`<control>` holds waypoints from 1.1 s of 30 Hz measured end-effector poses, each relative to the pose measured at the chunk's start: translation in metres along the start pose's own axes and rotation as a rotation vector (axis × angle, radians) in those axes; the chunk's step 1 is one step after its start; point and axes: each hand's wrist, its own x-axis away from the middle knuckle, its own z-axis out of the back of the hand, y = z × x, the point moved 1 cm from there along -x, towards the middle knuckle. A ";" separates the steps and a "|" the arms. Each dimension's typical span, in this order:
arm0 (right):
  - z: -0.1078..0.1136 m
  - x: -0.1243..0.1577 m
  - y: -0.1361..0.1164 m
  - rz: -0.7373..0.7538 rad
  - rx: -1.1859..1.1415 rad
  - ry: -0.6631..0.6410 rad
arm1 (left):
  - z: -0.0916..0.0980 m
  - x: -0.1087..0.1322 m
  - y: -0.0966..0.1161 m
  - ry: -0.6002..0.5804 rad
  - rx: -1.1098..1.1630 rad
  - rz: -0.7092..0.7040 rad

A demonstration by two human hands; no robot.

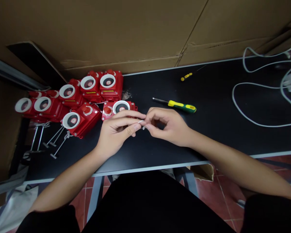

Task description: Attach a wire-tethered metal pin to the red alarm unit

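Observation:
My left hand (115, 131) and my right hand (168, 126) meet above the black table. Between the thumb and fingers of my left hand is a thin white piece of cord (141, 121). The fingertips of my right hand pinch at its end, where a small shiny bit shows; its kind is too small to make out. Just behind my left hand lies a red box with a white ring (121, 106), partly hidden by my fingers. A green and yellow screwdriver (183, 106) lies beyond my right hand, touched by neither hand.
Several more red boxes (88, 118) crowd the left side, with metal T-shaped bars (59, 147) tied by white cord. A small yellow screwdriver (186, 76) lies farther back. White cable (259, 124) loops at the right. A cardboard wall (135, 32) bounds the back.

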 end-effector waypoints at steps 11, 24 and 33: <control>0.009 -0.002 -0.002 -0.078 0.043 -0.058 | -0.003 0.006 -0.008 0.019 0.133 0.077; 0.016 -0.001 -0.011 0.138 0.183 0.001 | -0.002 0.002 0.001 -0.096 0.016 0.085; 0.014 0.000 -0.014 0.115 0.158 0.065 | -0.007 0.003 0.003 -0.116 0.025 0.187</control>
